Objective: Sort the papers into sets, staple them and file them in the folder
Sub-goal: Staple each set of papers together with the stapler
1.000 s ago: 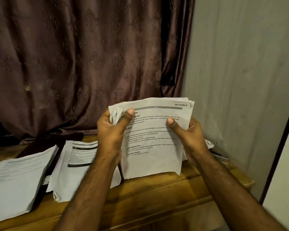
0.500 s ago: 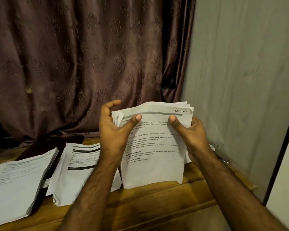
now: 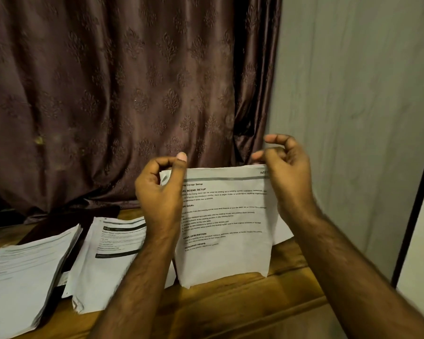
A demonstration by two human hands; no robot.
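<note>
holding a set of papers [image 3: 227, 223] upright in front of you, you have its lower edge down at the wooden table [image 3: 242, 299], printed side toward you. your left hand [image 3: 160, 192] grips the top left corner, thumb up along the front of the sheet and fingers curled behind. your right hand [image 3: 288, 172] is at the top right corner; its thumb side meets the paper edge, the fingers are curled above the sheet, and you cannot tell for sure whether they pinch it.

at about 9 o'clock from the held set, a second stack of printed pages [image 3: 108, 260] lies flat on the table, partly under your left forearm. further toward 9 o'clock, a thicker stack [image 3: 27, 280] lies near the table's left edge, with a dark folder [image 3: 47, 231] showing between and behind the two stacks. a brown patterned curtain [image 3: 123, 99] hangs at 12 o'clock, and a pale wall [image 3: 357, 94] stands at 2 o'clock.
</note>
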